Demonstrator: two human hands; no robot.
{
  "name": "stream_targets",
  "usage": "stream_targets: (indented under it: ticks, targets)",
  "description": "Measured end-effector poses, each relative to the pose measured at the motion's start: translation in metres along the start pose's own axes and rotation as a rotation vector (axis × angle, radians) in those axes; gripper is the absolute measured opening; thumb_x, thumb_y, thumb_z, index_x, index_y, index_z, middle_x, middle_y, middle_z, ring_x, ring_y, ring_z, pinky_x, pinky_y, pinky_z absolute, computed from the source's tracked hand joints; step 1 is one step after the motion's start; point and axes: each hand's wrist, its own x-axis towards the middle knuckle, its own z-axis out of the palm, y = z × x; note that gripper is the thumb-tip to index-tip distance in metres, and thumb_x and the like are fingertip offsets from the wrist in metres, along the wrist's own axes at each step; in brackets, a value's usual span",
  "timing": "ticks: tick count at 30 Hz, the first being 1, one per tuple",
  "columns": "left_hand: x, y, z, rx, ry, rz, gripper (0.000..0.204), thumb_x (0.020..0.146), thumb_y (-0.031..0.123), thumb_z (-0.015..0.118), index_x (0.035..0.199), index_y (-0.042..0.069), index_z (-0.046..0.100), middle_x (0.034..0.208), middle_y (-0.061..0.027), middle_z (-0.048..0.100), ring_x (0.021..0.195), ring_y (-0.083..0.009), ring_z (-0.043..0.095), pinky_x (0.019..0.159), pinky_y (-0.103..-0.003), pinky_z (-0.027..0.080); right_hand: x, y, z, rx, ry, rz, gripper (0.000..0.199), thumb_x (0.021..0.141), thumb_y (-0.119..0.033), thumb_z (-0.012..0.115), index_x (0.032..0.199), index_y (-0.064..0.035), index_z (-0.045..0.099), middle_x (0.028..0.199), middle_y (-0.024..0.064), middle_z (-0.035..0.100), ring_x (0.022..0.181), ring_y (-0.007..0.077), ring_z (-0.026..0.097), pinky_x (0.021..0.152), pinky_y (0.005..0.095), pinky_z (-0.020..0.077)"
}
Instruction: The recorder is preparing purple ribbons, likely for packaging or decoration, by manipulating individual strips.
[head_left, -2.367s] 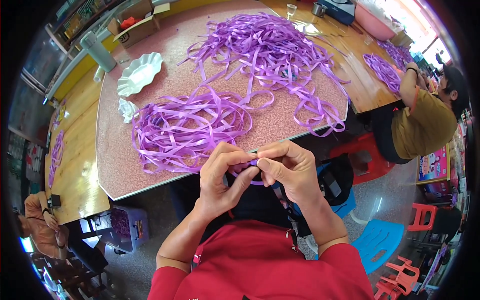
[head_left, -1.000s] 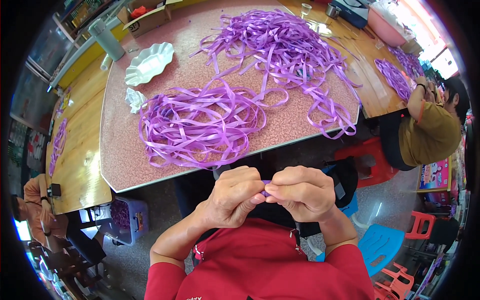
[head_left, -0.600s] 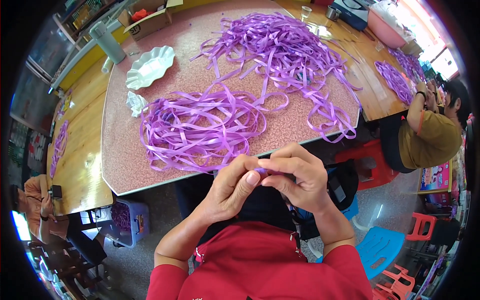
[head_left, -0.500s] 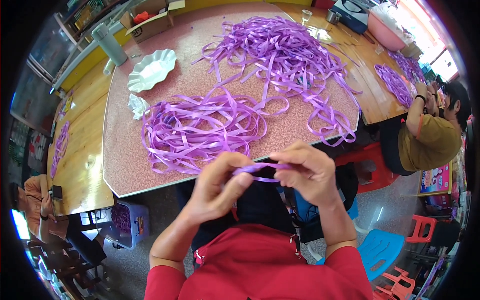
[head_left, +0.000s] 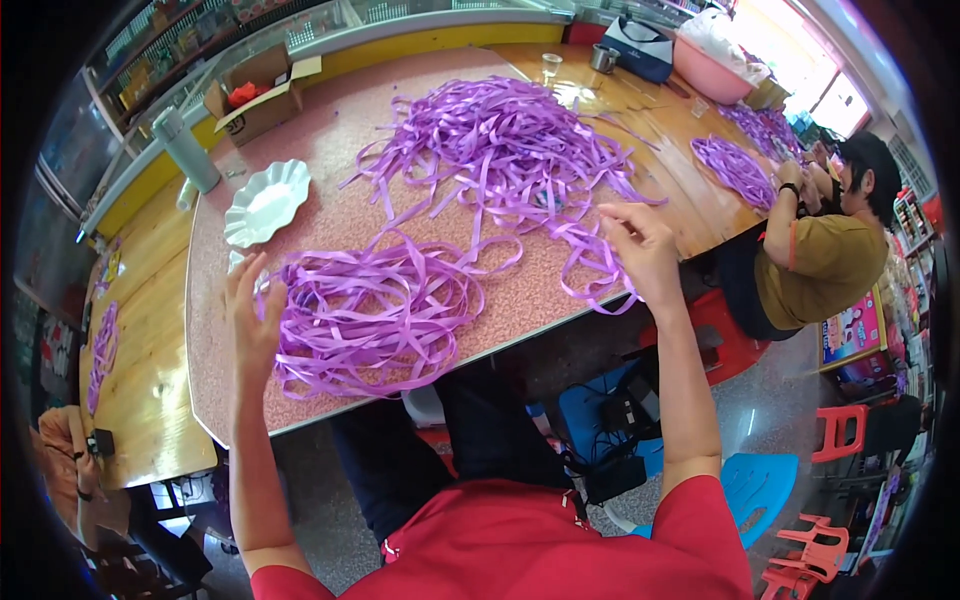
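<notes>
One bare left hand (head_left: 254, 318), at the left end of a low, oblong heap of looped purple satin ribbon (head_left: 380, 312), thumb and fingers parted; whether a strand is held between them, cannot tell. One bare right hand (head_left: 650, 262), raised beside trailing purple ribbon loops (head_left: 590, 262) at the right side of the table, thumb and forefinger apart, nothing gripped. One large, tangled mound of purple satin ribbon (head_left: 500, 140), beyond the oblong heap, the trailing loops running from its near right side. All on one pink-speckled tabletop with a pale edging (head_left: 520, 310). Also on it, left side: one white, scallop-rimmed dish (head_left: 268, 203); one grey-green cylindrical flask (head_left: 187, 152), upright near the far left edge; one open brown cardboard box (head_left: 262, 120), red matter inside. Far right, on varnished yellow wood: one small clear cup (head_left: 551, 66); one metal mug (head_left: 604, 58); one round pink basin (head_left: 705, 68), white plastic bag in it.
</notes>
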Motion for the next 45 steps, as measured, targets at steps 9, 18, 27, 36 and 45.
stream_targets:
  ticks: [9,18,27,36,45]
  targets:
    - [-0.044,0.117,0.036,-0.009,-0.091,0.182,0.046,0.087,0.012,0.07,0.131,0.009,0.059,0.146,-0.0181,0.042,0.14,-0.0387,0.033,0.115,-0.052,0.026,0.021,0.014,0.04,-0.706,-0.256,-0.473,0.018,0.084,-0.013,0.075,0.102,-0.0082,0.075,0.098,0.0091,0.064,0.081,0.0236,0.065,0.069,0.0327,0.0522]
    - [-0.059,0.147,0.052,-0.274,-0.26,0.239,0.039,0.087,0.009,0.07,0.124,0.007,0.061,0.143,-0.0199,0.043,0.134,-0.0412,0.039,0.11,-0.051,0.033,0.126,-0.004,-0.013,-0.12,0.055,-0.036,0.017,0.09,-0.017,0.072,0.1,-0.0032,0.074,0.088,0.0016,0.07,0.077,0.0069,0.058,0.07,0.0245,0.047]
    - [-0.069,0.151,0.065,-0.396,-0.309,0.236,0.035,0.088,0.009,0.069,0.122,0.006,0.062,0.141,-0.0207,0.045,0.13,-0.0394,0.045,0.106,-0.048,0.038,0.093,0.016,0.003,-0.581,-0.852,-0.304,0.025,0.082,-0.016,0.073,0.103,-0.0023,0.073,0.093,0.0093,0.071,0.088,0.0192,0.067,0.082,0.0334,0.0518]
    - [-0.073,0.152,0.058,-0.405,-0.318,0.178,0.032,0.09,0.009,0.068,0.121,0.006,0.064,0.143,-0.0189,0.045,0.134,-0.0375,0.043,0.109,-0.046,0.037,0.163,-0.034,-0.038,0.044,0.367,-0.064,0.026,0.095,-0.025,0.066,0.1,-0.0012,0.074,0.083,0.0035,0.07,0.077,0.0101,0.061,0.074,0.0248,0.0489]
    - [-0.07,0.159,0.065,-0.432,-0.316,0.24,0.032,0.091,0.009,0.067,0.123,0.007,0.062,0.142,-0.0175,0.046,0.133,-0.0359,0.045,0.107,-0.044,0.039,0.173,-0.066,-0.075,0.467,-0.063,0.046,0.024,0.099,-0.02,0.061,0.107,-0.0003,0.071,0.085,0.0026,0.067,0.073,0.0095,0.06,0.074,0.0264,0.0513]
